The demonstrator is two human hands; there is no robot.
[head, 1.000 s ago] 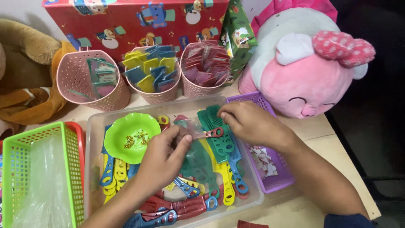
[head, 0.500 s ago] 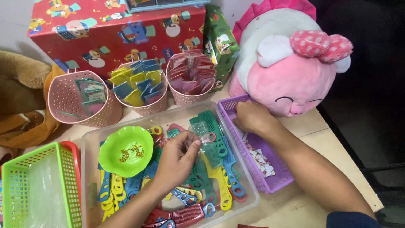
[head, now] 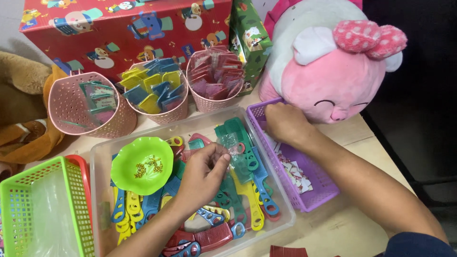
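Now over the clear plastic tray [head: 285, 223] of combs, left hand [head: 202, 173] pinching a small clear plastic sleeve [head: 230, 143] between thumb and fingertips, lifted just above the green comb [head: 235, 131] at about one o'clock from the palm. Half a second back, flat among the combs with fingers spread; now drawn up and closed on that sleeve. Right hand [head: 284, 123] off at two o'clock, dipped over the near corner of the purple basket [head: 314, 200], fingers curled down inside the rim; holding something or not, cannot tell. A second ago, next to the left hand over the combs; since then swung out to the basket. Small printed cards [head: 295, 171] lying on the basket floor, at five o'clock from that hand. Green bowl [head: 142, 165] with tiny gold bits sitting at nine o'clock from the left hand, unmoved. Three pink round baskets [head: 90, 112] of packed combs lined up at twelve, pink plush toy [head: 333, 71] beyond the purple basket.
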